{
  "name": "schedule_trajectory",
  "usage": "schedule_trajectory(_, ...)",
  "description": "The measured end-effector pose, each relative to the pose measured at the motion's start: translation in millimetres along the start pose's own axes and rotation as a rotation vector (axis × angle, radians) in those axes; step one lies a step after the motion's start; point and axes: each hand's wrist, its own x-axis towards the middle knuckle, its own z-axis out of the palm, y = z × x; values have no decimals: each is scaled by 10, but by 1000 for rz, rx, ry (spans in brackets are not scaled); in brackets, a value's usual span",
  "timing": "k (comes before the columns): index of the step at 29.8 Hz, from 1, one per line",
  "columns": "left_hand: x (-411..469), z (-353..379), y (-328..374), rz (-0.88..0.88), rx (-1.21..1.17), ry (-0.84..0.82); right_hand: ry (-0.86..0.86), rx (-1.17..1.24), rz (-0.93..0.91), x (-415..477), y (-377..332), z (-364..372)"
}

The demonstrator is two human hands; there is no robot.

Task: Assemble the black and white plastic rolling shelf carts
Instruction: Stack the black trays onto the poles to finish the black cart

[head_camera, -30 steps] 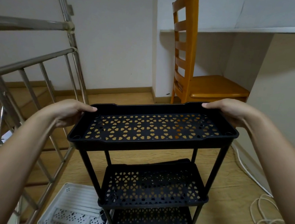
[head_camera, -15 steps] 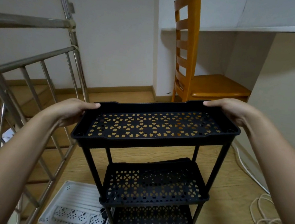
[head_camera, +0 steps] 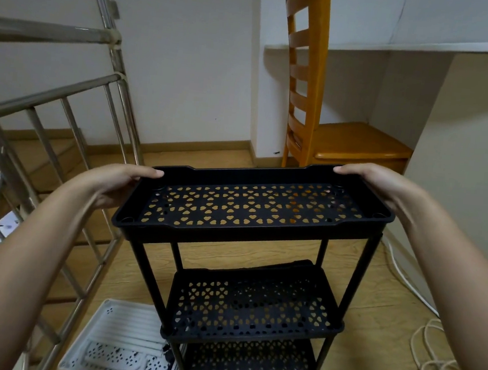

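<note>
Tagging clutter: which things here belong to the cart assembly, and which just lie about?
Job: black perforated plastic three-tier cart, left hand, right hand, white perforated plastic tray.
Lying about: orange wooden chair, metal stair railing, white coiled cable.

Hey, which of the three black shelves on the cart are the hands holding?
The top shelf. The left hand and the right hand grip its two short ends, while the middle shelf and the bottom shelf sit below, untouched.

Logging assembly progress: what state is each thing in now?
black cart: upright, three trays on posts.
left hand: grips top tray's left end.
right hand: grips top tray's right end.
white tray: flat on floor, unassembled.
cable: loosely looped on floor.
chair: upright.
</note>
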Motion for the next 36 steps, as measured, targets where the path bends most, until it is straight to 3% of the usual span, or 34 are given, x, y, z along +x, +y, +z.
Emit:
schedule_trajectory(5, 0, -24, -33, 16, -53, -25, 98, -175, -62, 37, -76, -9)
schedule_trajectory(11, 67, 19, 16, 97, 105, 108, 218, -210, -190, 43, -54, -11)
schedule_trajectory(15, 107, 34, 81, 103, 211, 113, 303, -227, -212, 77, -51, 4)
schedule_trajectory(23, 129, -72, 16, 53, 69, 24, 243, -237, -156, 43, -84, -76)
schedule_trajectory(29, 125, -155, -2, 76, 99, -82, 172, -270, -194, 43, -67, -106)
schedule_trajectory(36, 135, -42, 10, 52, 62, 16, 65, -239, -175, 105, -90, -107)
